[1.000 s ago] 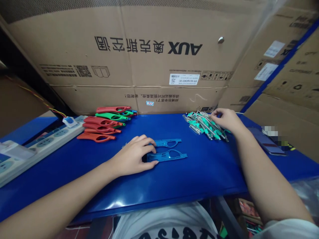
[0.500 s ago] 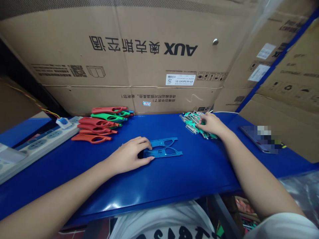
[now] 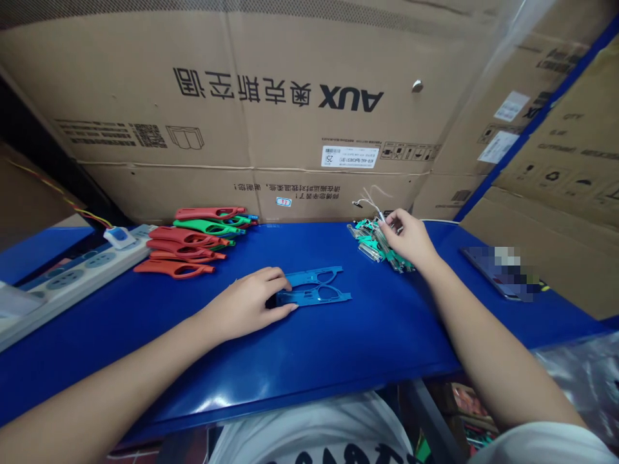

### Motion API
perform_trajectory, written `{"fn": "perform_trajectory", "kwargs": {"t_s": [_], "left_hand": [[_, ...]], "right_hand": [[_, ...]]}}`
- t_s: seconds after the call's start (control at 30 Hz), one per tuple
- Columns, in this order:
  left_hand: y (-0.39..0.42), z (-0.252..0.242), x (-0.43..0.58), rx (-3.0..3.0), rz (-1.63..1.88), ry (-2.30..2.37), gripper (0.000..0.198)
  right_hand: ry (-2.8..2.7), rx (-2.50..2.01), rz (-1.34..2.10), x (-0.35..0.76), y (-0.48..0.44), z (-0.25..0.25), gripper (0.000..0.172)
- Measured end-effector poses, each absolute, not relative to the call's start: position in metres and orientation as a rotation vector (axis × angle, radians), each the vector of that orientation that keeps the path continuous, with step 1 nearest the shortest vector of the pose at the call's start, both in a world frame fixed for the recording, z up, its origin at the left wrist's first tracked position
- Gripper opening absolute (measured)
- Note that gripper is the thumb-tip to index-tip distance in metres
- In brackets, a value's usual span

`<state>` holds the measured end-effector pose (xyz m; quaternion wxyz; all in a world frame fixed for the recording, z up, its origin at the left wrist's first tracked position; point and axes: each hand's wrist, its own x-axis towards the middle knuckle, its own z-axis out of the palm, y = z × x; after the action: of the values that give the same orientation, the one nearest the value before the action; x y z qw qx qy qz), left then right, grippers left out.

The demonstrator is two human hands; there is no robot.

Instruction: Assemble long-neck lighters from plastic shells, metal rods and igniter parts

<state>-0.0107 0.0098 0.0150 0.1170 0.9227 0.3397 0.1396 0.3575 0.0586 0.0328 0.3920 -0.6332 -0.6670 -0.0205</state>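
Note:
My left hand (image 3: 258, 295) is curled around the left ends of two blue plastic handle halves (image 3: 322, 294), which lie side by side on the blue tabletop. Each half has an oval opening towards its right end; the covered ends are hidden by my fingers. Between the thumb and fingers of my right hand (image 3: 409, 237) is a slim part with thin wires (image 3: 380, 212), its loose wires sticking up and to the left. Below that hand lies a heap of clear and green parts (image 3: 371, 248) with wires.
Several red, orange and green handles (image 3: 186, 241) lie stacked at the left, beside a white power strip (image 3: 72, 277) with a plug in it. A cardboard wall (image 3: 271, 142) closes off the back. A phone-like flat object (image 3: 488, 270) lies at the right.
My right hand has lifted a slim wired part out of the heap, and its wires now show above the fingers. My left hand stays on the blue halves.

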Motion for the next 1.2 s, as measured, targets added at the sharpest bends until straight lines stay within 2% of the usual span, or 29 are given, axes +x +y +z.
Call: {"fn": "perform_trajectory", "kwargs": {"t_s": [0.47,0.63,0.77,0.9,1.07,1.2], "left_hand": [[0.014,0.021,-0.014,2.837,0.355,1.055,0.027],[0.011,0.016,-0.010,2.744,0.497,1.099,0.030],[0.010,0.005,-0.008,2.534,0.698,1.205,0.036],[0.009,0.002,-0.007,2.499,0.787,1.114,0.043],[0.009,0.004,-0.004,2.606,0.707,0.927,0.023],[0.010,0.001,-0.004,2.625,0.726,0.865,0.020]], "right_hand": [[-2.064,-1.224,0.071,0.303,0.031,0.023,0.013],[-2.264,-1.081,0.089,0.293,0.023,0.022,0.017],[-2.398,-0.924,0.027,0.293,0.020,0.021,0.031],[-2.479,-0.919,-0.016,0.291,0.018,0.021,0.030],[-2.539,-0.927,0.040,0.290,0.015,0.022,0.030],[-2.502,-0.907,0.205,0.292,0.016,0.021,0.026]]}}
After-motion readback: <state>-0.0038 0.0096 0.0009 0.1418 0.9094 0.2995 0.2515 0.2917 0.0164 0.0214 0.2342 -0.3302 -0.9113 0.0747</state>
